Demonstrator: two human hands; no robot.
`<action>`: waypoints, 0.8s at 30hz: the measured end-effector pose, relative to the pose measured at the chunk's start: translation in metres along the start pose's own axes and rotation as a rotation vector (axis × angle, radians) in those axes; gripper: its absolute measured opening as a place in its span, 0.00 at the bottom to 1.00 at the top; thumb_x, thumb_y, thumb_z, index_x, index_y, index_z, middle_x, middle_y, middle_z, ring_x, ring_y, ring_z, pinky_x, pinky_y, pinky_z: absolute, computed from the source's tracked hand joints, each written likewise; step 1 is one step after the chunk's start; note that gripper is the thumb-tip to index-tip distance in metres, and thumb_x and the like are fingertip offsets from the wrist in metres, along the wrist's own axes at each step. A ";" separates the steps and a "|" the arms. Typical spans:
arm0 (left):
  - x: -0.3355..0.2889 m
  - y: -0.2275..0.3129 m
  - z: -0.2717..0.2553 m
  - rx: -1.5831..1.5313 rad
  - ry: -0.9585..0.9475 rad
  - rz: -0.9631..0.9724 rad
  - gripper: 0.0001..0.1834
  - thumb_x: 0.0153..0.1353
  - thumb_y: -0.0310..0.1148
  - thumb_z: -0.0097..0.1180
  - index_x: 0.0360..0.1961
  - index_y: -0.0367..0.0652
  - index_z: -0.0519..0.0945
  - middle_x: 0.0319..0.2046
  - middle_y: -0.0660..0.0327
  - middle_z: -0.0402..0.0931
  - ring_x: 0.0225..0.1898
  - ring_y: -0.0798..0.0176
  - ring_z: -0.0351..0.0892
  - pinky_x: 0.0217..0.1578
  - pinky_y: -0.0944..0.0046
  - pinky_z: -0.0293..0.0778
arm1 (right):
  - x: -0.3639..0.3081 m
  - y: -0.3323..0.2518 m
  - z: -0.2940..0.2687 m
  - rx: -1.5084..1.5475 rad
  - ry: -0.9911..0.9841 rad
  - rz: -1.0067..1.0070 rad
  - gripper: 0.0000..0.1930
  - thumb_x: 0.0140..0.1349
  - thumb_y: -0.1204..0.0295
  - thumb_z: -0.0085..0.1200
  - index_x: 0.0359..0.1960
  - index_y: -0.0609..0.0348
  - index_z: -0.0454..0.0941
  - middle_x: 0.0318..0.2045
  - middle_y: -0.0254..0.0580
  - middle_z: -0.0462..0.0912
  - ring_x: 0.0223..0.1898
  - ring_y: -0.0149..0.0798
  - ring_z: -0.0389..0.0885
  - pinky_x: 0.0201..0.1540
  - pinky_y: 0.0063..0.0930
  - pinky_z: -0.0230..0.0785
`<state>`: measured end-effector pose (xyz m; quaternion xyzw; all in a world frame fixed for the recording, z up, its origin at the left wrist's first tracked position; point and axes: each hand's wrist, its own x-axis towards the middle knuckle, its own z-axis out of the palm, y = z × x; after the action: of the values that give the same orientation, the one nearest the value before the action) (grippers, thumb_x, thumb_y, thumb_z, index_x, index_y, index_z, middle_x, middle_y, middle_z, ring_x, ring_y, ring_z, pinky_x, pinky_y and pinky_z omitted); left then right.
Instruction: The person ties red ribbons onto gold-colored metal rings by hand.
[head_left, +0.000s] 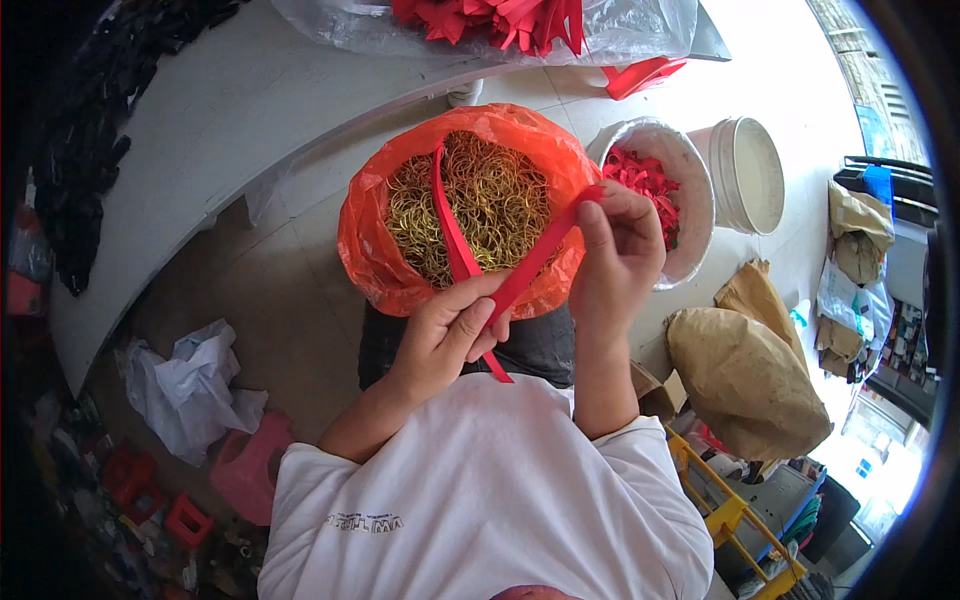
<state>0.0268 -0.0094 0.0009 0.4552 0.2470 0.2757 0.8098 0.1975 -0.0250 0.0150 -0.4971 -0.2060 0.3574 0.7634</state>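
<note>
Left hand (440,325), right hand (622,240), both pinching red ribbon (535,264), orange bag (364,232) of gold rings (505,200) beyond

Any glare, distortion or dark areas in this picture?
Head view: glare whitens parts of the right side, the rim falls dark, and the smooth pale grey table looks bowed; same view, the bare left hand, bare right hand and flat red fabric ribbon look fairly clear.

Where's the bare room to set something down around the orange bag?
Bare tabletop shows between the black pieces and the clear plastic bag. Open floor lies between the orange bag and the crumpled white wrapping. Crowded: right of the orange bag, with a lined bucket and brown paper sack.
</note>
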 end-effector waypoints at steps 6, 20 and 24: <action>0.001 -0.005 -0.001 0.030 0.196 0.143 0.18 0.65 0.25 0.43 0.55 0.36 0.67 0.31 0.60 0.75 0.20 0.77 0.66 0.20 0.77 0.65 | -0.037 0.000 0.018 -0.996 -0.306 -0.599 0.12 0.42 0.80 0.63 0.32 0.62 0.79 0.36 0.47 0.80 0.28 0.36 0.78 0.32 0.25 0.71; 0.006 0.015 -0.015 0.313 0.312 0.011 0.14 0.60 0.23 0.50 0.48 0.37 0.71 0.31 0.62 0.74 0.28 0.76 0.73 0.30 0.76 0.71 | -0.028 -0.013 0.004 -0.991 -0.684 -0.718 0.10 0.38 0.79 0.63 0.27 0.60 0.81 0.34 0.42 0.78 0.35 0.42 0.77 0.39 0.31 0.68; 0.013 0.017 -0.012 -0.117 0.045 0.023 0.16 0.53 0.19 0.56 0.44 0.37 0.72 0.30 0.64 0.73 0.30 0.76 0.73 0.32 0.75 0.72 | -0.027 -0.012 0.008 -1.063 -0.496 -0.905 0.10 0.36 0.81 0.61 0.24 0.60 0.79 0.28 0.38 0.75 0.30 0.40 0.76 0.31 0.29 0.67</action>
<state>0.0243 0.0136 0.0079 0.4034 0.2434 0.3092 0.8261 0.1786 -0.0428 0.0306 -0.5708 -0.7026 -0.0385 0.4232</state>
